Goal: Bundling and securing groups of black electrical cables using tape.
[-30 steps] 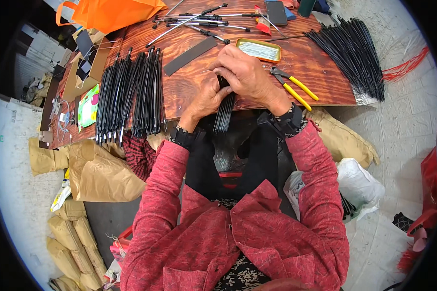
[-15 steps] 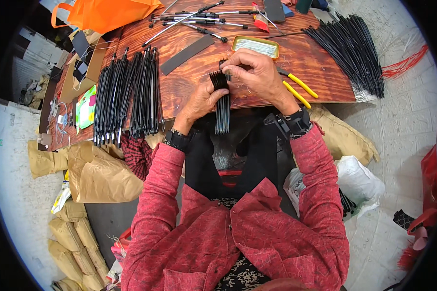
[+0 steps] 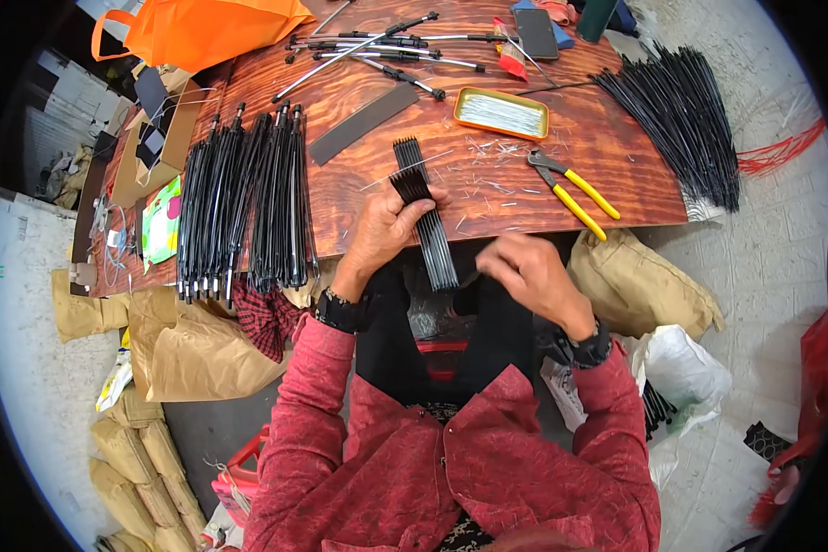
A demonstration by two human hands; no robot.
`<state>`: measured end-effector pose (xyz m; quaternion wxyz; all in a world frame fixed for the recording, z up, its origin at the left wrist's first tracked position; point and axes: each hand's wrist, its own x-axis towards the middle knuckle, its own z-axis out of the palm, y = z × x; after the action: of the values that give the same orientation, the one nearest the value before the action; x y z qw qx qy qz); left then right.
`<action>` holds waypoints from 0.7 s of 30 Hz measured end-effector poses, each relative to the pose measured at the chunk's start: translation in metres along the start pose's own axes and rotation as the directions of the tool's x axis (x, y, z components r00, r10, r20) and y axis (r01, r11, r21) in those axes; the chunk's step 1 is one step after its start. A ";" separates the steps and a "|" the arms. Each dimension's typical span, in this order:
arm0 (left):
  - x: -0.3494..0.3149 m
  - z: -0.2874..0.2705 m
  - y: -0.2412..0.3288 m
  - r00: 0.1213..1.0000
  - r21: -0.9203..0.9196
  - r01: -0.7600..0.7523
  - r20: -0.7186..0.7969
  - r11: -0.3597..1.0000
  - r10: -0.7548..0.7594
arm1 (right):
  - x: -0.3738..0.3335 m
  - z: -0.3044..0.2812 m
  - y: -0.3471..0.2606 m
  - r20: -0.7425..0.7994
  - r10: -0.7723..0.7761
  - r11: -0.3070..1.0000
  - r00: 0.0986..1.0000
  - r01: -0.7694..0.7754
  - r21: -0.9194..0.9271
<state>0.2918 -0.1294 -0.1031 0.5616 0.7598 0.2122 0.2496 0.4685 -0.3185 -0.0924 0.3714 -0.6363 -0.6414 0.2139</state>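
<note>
My left hand is closed around a flat row of thin black ribs, like umbrella ribs, held at a slant over the table's front edge. A thin silvery wire runs crosswise by their upper part. Just right of the ribs' lower end is my right hand, below the table edge and apart from them. Its fingers are curled together; whatever may be in them is hidden. Yellow-handled cutting pincers lie to the right. Beyond the ribs sits a yellow-rimmed tray of straight wire pieces, with loose bits scattered near it.
Bundled black frames lie at the left, beside a dark flat bar. Metal shafts and an orange bag are at the back. A fan of black ribs overhangs the right edge. Paper sacks stand below.
My right hand has left the ribs' upper end and come down to the right, below the table edge. The left hand still grips the ribs, now more slanted, with the crosswise wire in view.
</note>
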 end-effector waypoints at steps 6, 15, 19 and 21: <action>0.001 -0.001 -0.009 0.999 0.026 -0.039 -0.020 0.999 0.039 | -0.012 0.054 0.007 -0.052 -0.022 0.992 0.998 0.028 0.126; 0.005 -0.003 -0.009 0.991 0.022 -0.132 0.042 0.991 0.131 | -0.009 0.093 -0.003 0.171 0.040 0.818 0.984 -0.130 0.561; 0.006 -0.006 -0.003 0.993 0.067 -0.088 0.087 0.994 0.082 | -0.011 0.091 -0.002 0.163 0.018 0.847 0.987 -0.102 0.522; 0.008 -0.006 -0.003 0.983 0.158 -0.173 0.087 0.972 0.161 | -0.011 0.090 -0.002 0.152 0.007 0.857 0.988 -0.084 0.508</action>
<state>0.2940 -0.1191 -0.1034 0.4814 0.8274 0.1463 0.2495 0.3985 -0.3117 -0.1504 0.4745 -0.5122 -0.5714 0.4314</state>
